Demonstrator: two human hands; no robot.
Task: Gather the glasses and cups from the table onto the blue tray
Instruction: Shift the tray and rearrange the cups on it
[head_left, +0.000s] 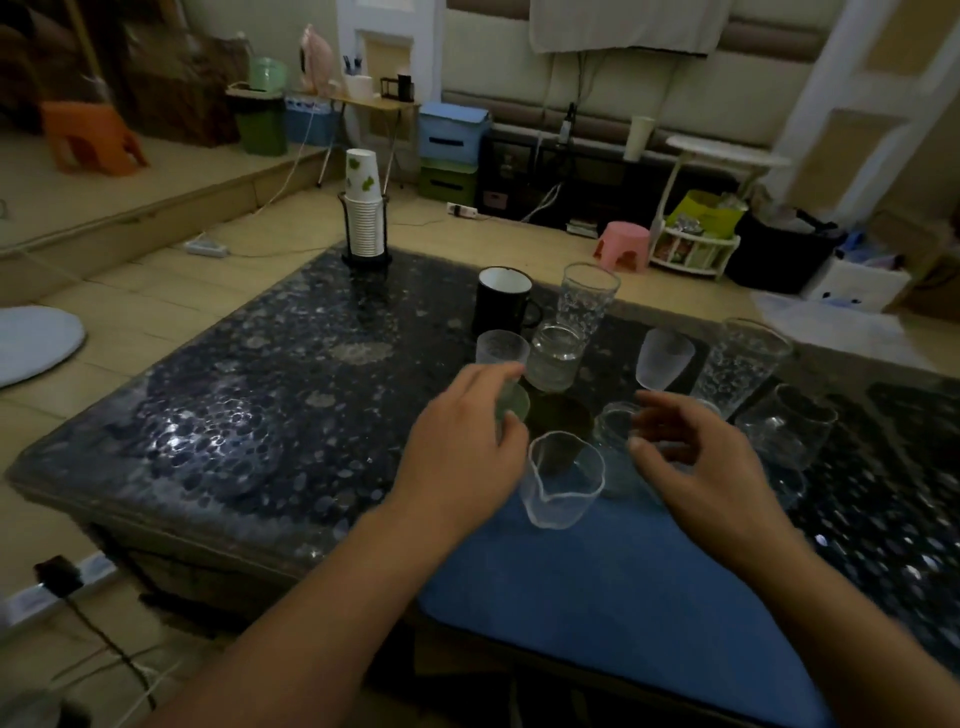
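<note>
The gathering looks barely begun. A clear spouted glass pitcher stands at the far rim of the blue tray, and a low clear glass sits just past it at about 1 o'clock, right at the tray's edge; whether it rests on the tray or on the table cannot be told. The left hand curls round a small greenish frosted cup at about 11 o'clock from the pitcher, gripping it. The right hand hovers with fingers loosely bent and apart, holding nothing, just beside the low glass.

Still out on the dark patterned table are a black mug, a tall patterned tumbler, a squat clear jar-like glass, a small frosted cup, a frosted goblet, another tall patterned tumbler and a wide clear glass at 3 o'clock. Most of the work appears to remain.
</note>
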